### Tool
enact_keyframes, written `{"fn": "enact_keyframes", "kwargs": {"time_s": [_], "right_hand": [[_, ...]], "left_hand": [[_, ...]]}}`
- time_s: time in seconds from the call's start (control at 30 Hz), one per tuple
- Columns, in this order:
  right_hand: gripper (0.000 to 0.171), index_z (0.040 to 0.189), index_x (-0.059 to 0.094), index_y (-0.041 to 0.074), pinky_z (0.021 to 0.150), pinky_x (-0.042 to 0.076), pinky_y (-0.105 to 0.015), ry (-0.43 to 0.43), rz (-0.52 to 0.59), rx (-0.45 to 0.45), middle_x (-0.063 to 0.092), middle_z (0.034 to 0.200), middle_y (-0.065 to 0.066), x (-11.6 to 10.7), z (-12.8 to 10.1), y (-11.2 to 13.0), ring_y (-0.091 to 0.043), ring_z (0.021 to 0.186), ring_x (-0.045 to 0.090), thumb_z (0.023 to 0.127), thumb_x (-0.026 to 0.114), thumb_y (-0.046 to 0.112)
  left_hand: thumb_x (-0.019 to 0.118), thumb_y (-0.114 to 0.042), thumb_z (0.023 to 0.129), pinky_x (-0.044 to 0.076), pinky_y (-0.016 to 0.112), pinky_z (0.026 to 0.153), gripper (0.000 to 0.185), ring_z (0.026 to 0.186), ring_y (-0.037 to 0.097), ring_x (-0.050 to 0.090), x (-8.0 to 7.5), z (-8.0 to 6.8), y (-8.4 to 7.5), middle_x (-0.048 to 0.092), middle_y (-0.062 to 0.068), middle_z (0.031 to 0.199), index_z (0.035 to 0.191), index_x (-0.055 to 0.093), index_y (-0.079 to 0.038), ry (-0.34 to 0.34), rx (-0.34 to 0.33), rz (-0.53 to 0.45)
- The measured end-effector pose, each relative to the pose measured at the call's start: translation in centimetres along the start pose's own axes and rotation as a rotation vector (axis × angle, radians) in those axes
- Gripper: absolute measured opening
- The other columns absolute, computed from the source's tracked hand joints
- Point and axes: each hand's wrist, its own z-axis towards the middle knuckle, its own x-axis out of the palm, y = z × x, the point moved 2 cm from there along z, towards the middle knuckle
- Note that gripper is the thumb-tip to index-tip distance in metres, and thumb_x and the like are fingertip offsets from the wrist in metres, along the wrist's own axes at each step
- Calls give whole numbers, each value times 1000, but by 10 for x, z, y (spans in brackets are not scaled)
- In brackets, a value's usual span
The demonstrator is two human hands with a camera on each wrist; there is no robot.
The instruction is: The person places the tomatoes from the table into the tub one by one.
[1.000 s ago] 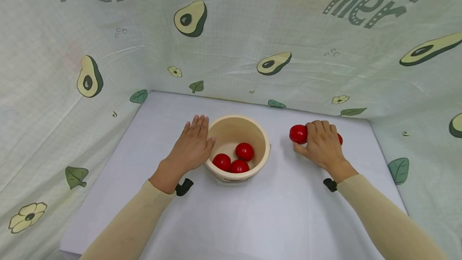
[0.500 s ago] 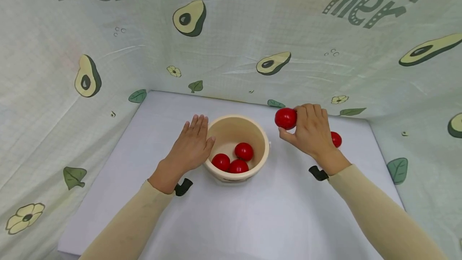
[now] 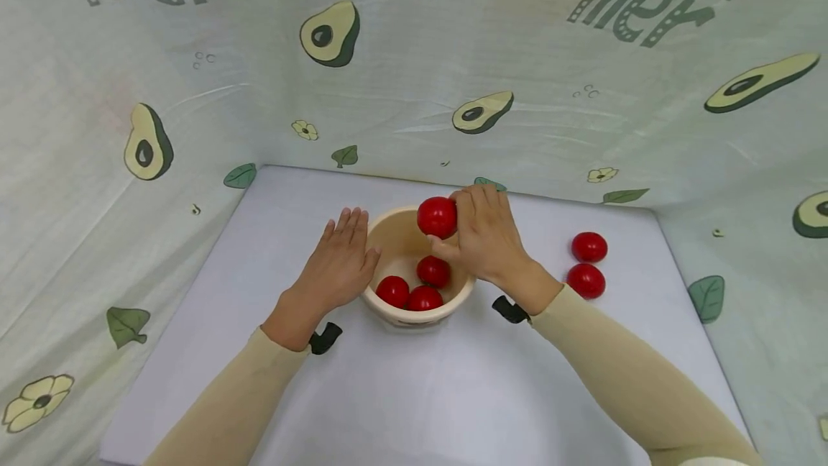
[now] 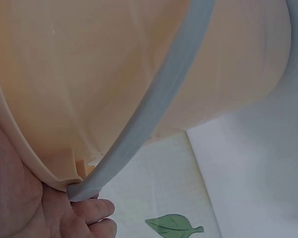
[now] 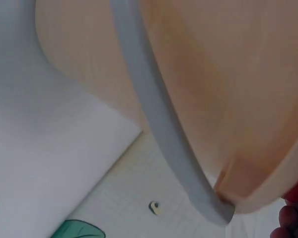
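Three red tomatoes [image 3: 417,286] lie in the bottom of a cream bucket [image 3: 388,308] at the middle of a white counter [image 3: 414,394], while the right hand [image 3: 485,243] holds a fourth tomato [image 3: 437,217] above the bucket's open top, fingers and thumb curled round it in a firm grip. The left hand [image 3: 339,268] lies flat against the bucket's left outer wall, fingers straight and together, holding nothing. Two more tomatoes, one far [image 3: 589,246] and one near [image 3: 585,280], sit just beside each other on the counter, well to the right of the bucket. The left wrist view shows the bucket's wall close up, a pale grey handle [image 4: 159,114] slanting across it and the palm touching its rim. The right wrist view shows the same handle [image 5: 159,124] and wall, with a sliver of red at the lower right corner. A pale green avocado-print cloth [image 3: 414,78] walls in the counter on three sides.
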Motion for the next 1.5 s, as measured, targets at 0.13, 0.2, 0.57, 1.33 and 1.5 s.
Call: {"fn": "enact_keyframes", "kwargs": {"time_s": [0.13, 0.2, 0.57, 1.33, 1.5], "right_hand": [[58, 111, 60, -2, 78, 47, -46, 44, -11, -2, 62, 103, -17, 12, 1, 11, -34, 97, 54, 86, 69, 49], [58, 111, 60, -3, 76, 47, -45, 60, -17, 5, 62, 102, -17, 16, 0, 14, -34, 95, 54, 85, 71, 48], [59, 112, 60, -4, 75, 45, -44, 143, -58, 1, 62, 102, -17, 26, -5, 16, -33, 94, 53, 89, 71, 50], [58, 116, 64, -3, 77, 44, -44, 202, -121, -14, 65, 106, -16, 26, -7, 17, -34, 98, 55, 100, 62, 53], [60, 116, 64, -3, 77, 44, -45, 155, -142, -24, 65, 106, -17, 25, -8, 18, -35, 98, 56, 98, 64, 54]], "left_hand": [[40, -39, 111, 10, 56, 132, 74, 164, 40, 11, 0, -1, 1, 21, 24, 173, 165, 20, 8, -4, -2, 0], [40, -39, 111, 10, 56, 132, 74, 163, 40, 11, 1, -1, 1, 21, 24, 173, 165, 20, 8, -6, -1, 0], [40, -41, 111, 7, 59, 132, 75, 163, 40, 10, -1, 1, 0, 18, 24, 173, 165, 18, 7, -7, 7, 57], [40, -41, 111, 5, 56, 132, 76, 164, 39, 7, -2, 0, -2, 14, 23, 175, 166, 15, 6, 19, -8, 19], [39, -42, 112, 6, 56, 132, 76, 164, 39, 7, -1, 0, -2, 15, 23, 175, 166, 15, 6, 21, -12, 19]]}}
